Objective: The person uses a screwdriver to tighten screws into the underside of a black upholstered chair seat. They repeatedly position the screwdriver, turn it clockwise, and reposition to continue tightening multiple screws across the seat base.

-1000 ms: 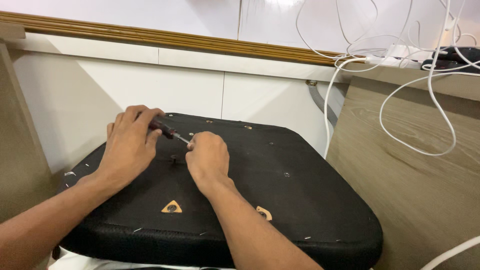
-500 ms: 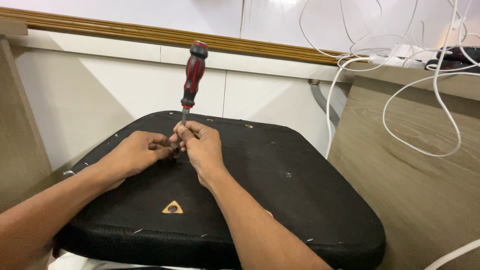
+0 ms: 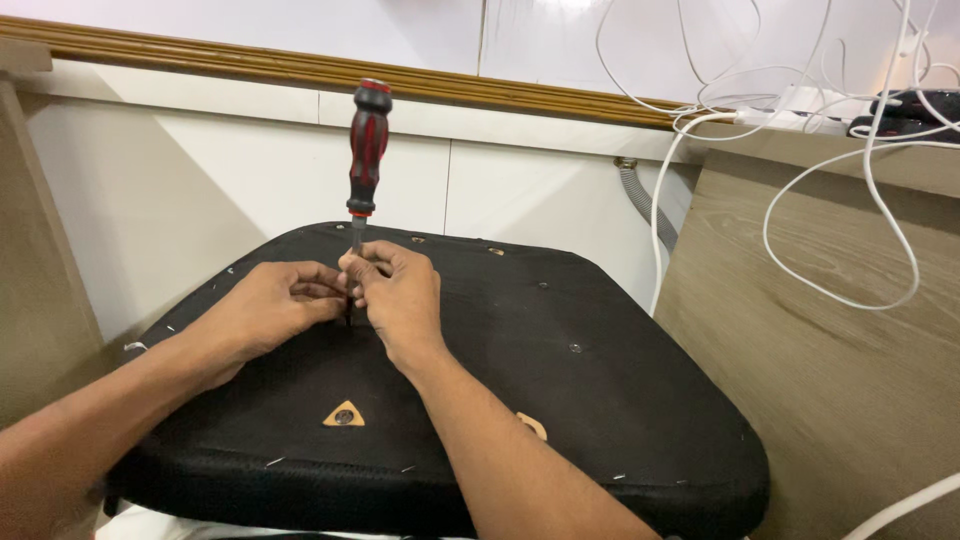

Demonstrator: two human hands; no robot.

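Both hands pinch the metal shaft of a red-and-black screwdriver [image 3: 367, 150] standing upright on the black fabric underside of an upturned seat cushion [image 3: 560, 400]: left hand [image 3: 268, 312] beside right hand [image 3: 395, 292], fingertips together at the tip. With the ribbed handle unheld, the tool could tip or skid off, gouging the taut, staple-flecked cloth.

Screwdriver [image 3: 366, 150] tip: hidden behind the fingers of the right hand [image 3: 395, 295] and left hand [image 3: 270, 310]; contact point on the black seat pad [image 3: 560, 400] not visible.
Fastener under tip: cannot tell.
Seat pad front edge: cut off by bottom of frame.
Both forearms: cut off at lower edge.
White cables [image 3: 850, 180]: run out of frame at top and right.
Grey hose [image 3: 645, 195]: lower end hidden behind the wooden panel [image 3: 840, 380].
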